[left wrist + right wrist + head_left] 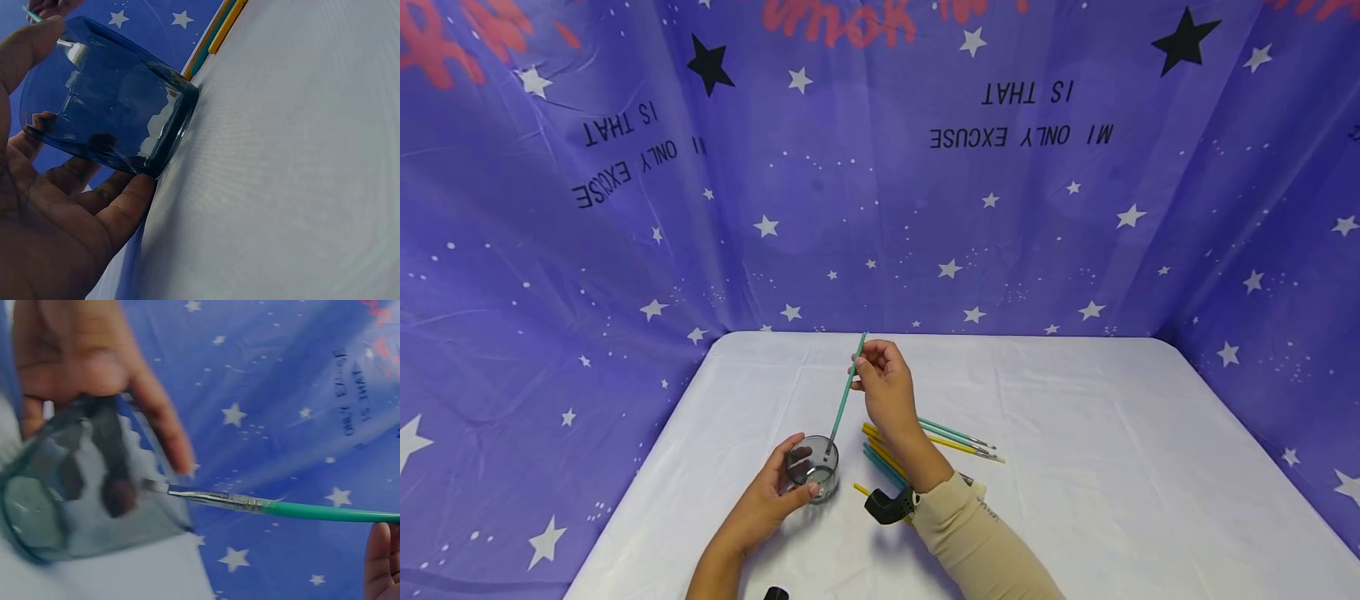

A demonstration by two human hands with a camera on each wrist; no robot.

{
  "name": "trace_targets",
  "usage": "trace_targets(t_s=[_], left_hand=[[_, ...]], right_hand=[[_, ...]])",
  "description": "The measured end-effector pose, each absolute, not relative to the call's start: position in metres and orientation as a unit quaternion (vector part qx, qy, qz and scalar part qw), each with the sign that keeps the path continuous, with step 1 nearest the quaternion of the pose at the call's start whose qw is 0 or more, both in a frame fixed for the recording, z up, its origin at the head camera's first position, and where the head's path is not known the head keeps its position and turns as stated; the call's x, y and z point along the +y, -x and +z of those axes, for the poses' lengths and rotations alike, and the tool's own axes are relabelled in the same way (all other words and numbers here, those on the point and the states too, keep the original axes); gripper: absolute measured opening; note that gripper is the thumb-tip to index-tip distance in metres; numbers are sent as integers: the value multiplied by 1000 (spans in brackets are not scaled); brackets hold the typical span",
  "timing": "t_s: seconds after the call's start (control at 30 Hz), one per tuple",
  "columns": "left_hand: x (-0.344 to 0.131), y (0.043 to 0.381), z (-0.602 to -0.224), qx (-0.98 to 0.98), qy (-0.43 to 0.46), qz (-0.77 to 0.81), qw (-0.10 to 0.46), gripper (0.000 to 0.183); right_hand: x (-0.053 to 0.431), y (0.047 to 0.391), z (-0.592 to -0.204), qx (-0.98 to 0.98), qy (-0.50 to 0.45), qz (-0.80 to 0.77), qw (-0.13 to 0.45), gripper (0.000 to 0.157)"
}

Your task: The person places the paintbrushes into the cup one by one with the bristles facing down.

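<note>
My left hand (765,500) grips a clear grey-tinted glass (813,477) round its side, thumb on the near side and fingers behind. In the left wrist view the glass (106,103) has its base at the white tabletop. With my right hand (887,387) I pinch a green paintbrush (846,402) near the end of its handle. The brush slants down, bristles lowest, and its tip lies inside the mouth of the glass. In the right wrist view the silver ferrule of the paintbrush (215,497) crosses the rim of the glass (94,487).
More paintbrushes (958,442), with yellow and green handles, lie in a loose bundle under my right forearm. A small black object (777,593) shows at the near edge of the view. A purple star-printed curtain (925,208) stands behind the white table (1075,467).
</note>
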State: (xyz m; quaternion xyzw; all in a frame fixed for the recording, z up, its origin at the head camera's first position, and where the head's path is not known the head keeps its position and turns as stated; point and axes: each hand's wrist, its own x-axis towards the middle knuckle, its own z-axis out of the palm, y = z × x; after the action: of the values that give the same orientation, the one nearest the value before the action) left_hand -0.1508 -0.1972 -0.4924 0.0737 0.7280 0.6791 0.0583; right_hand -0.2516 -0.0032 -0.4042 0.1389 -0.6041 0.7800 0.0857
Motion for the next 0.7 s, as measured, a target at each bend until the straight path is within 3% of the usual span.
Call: trace_targets(t_s=[0.7], left_hand=[[-198,152,-492,731,-84,675,58,80]], right_hand=[[-31,248,-446,-637,-136,759,-6,17]])
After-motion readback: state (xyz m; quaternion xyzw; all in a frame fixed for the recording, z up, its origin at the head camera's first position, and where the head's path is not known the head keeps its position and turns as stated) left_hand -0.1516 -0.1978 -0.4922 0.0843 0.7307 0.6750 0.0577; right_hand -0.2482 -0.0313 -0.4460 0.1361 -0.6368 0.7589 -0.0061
